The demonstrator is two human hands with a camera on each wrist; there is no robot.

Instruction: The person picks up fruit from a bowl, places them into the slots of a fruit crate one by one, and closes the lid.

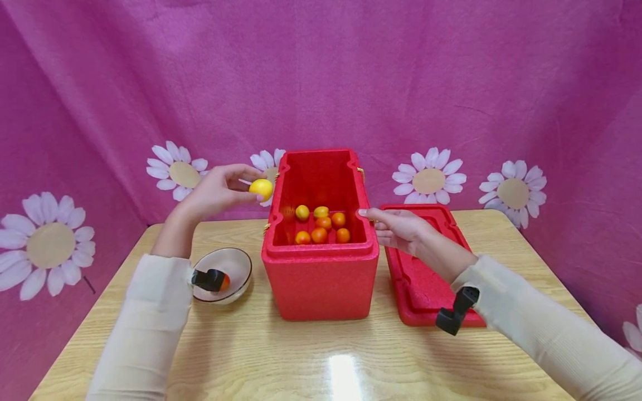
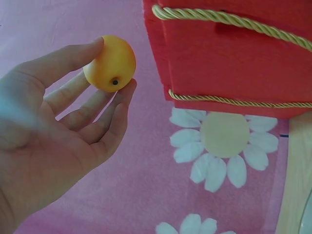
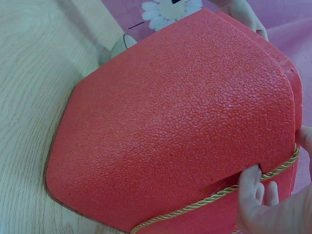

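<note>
My left hand pinches a small round yellow fruit between thumb and fingertips, raised just left of the red box. A small dark spot marks the fruit's end in the left wrist view. Inside the box lie several orange and yellow fruits. My right hand grips the box's right side, thumb on the rim and fingertips in a slot beside the gold cord. Under my left forearm stands a cream bowl with a dark rim; an orange fruit in it is partly hidden by the wrist camera.
To the right of the box, a red lid lies on the wooden table, partly behind my right forearm. A pink curtain with white flowers hangs behind the table and along its sides.
</note>
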